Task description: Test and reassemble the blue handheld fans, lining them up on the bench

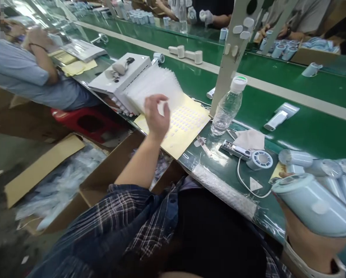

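While held, one blue cylinder (314,206)

No text, label, brand, number or sign can be read anywhere here. The clear plastic water bottle (227,109) with the white-and-green cap, standing near the front edge of the green conveyor bench (306,123), carries no legible label. The pale yellow backing sheet (187,127) at the bench's front edge bears rows of small blank white stickers, with no print that can be made out. The pale blue plastic cylinder (314,206) in the right hand (309,235) shows a plain round white sticker, unreadable.
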`<state>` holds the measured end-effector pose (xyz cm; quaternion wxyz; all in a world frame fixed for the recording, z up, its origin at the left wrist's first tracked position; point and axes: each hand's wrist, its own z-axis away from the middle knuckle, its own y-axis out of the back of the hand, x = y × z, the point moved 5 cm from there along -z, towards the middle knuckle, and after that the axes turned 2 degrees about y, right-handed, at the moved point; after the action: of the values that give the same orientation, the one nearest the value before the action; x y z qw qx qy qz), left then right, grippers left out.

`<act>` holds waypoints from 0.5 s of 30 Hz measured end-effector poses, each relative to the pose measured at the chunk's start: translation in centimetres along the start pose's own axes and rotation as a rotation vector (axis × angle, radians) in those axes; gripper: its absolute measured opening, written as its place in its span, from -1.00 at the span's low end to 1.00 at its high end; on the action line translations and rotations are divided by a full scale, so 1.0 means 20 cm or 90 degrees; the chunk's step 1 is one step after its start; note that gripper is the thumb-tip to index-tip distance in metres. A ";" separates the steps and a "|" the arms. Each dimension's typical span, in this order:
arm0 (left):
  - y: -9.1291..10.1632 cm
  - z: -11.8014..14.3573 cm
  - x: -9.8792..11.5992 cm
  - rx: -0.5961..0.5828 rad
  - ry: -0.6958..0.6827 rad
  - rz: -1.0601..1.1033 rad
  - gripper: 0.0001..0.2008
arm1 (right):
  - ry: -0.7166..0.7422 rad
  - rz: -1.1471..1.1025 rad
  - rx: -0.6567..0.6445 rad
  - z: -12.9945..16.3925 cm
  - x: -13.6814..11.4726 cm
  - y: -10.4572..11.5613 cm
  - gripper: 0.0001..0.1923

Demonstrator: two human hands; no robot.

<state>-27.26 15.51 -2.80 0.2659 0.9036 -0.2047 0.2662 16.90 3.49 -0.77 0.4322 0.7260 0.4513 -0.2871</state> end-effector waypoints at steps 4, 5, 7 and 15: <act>0.23 -0.22 -0.45 -0.021 0.061 -0.137 -0.59 | -0.063 -0.180 0.075 -0.06 -0.04 -0.08 -0.71; 0.25 -0.23 -0.50 -0.039 0.067 -0.157 -0.59 | -0.083 -0.228 0.083 -0.07 -0.05 -0.10 -0.69; 0.27 -0.24 -0.52 -0.074 0.067 -0.185 -0.61 | -0.123 -0.276 0.097 -0.06 -0.05 -0.14 -0.63; 0.46 -0.38 -0.24 -0.027 0.126 -0.352 -0.63 | -0.181 -0.192 0.060 0.05 0.08 -0.04 -0.66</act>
<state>-38.55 13.84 3.20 0.3660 0.8889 0.0706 0.2662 16.81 3.52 -2.82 0.4094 0.6218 0.4751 -0.4690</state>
